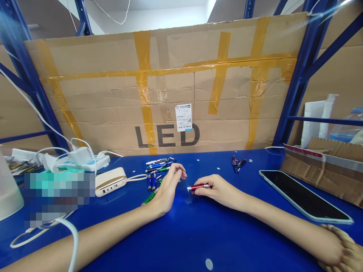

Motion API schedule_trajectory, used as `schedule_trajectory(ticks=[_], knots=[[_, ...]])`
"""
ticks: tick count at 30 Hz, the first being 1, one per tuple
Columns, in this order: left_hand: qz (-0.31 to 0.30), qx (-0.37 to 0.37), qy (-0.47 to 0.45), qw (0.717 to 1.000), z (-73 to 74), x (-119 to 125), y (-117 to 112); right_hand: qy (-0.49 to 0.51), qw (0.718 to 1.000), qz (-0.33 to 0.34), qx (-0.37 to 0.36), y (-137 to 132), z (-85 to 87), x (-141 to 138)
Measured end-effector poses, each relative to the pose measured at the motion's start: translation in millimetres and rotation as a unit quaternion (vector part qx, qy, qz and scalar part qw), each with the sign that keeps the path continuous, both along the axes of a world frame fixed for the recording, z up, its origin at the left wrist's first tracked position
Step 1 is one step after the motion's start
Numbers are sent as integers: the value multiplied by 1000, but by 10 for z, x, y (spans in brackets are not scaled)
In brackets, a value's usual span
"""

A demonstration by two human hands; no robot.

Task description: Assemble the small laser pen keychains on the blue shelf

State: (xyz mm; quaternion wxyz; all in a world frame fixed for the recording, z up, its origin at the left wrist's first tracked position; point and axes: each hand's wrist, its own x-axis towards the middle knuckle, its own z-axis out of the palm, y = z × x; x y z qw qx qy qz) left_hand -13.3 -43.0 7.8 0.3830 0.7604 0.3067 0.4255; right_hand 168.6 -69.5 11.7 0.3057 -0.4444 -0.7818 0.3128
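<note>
My right hand (217,189) pinches a slim red metal penlight (198,187) between thumb and fingers, its silver tip pointing left. My left hand (168,187) rests palm down on the blue table (187,234) with loosely curled fingers, holding nothing. Just beyond and beside it lies a loose pile of slim metal penlights (157,170) in blue, silver and green. A green pen (150,196) lies partly under the edge of my left hand. The two hands are close, but not touching.
A dark keychain item (237,163) lies beyond my right hand. A black tablet (304,196) lies to the right, near flattened cardboard (323,170). A white power bank (110,181) and power strip (85,162) sit left. A large taped carton (159,90) stands behind the table.
</note>
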Motion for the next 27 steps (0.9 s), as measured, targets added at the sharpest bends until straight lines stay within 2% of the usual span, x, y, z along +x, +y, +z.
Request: schedule_trajectory(ticks=[16,27], knots=[[-12,2,6,1000,-1,-6,9,-17,999,-28,14,-31,38,-7],[-14,-1,3,1000,6,-1,2,-25,999,-9,19,-14,15,0]])
